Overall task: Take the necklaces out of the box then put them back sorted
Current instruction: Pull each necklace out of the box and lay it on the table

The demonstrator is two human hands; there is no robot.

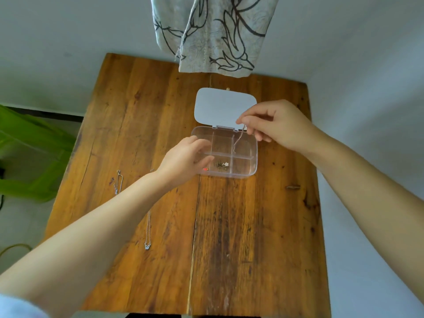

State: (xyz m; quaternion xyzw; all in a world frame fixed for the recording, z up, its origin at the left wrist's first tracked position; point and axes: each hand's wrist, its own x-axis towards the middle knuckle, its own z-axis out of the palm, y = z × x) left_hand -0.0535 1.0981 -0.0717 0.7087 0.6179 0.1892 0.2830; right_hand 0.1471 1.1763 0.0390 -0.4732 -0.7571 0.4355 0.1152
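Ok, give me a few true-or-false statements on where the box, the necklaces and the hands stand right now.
1. The clear plastic compartment box has its white lid open. True.
2. The right hand is empty. False: it pinches a thin chain that hangs over the box.
3. A silver necklace with a butterfly pendant lies on the wooden table. True.
4. Every compartment is empty. False: a small cluster of jewellery sits in a near compartment.
5. The left hand is at the box's left side. True.
6. The box sits on the green bag. False: it sits on the table.
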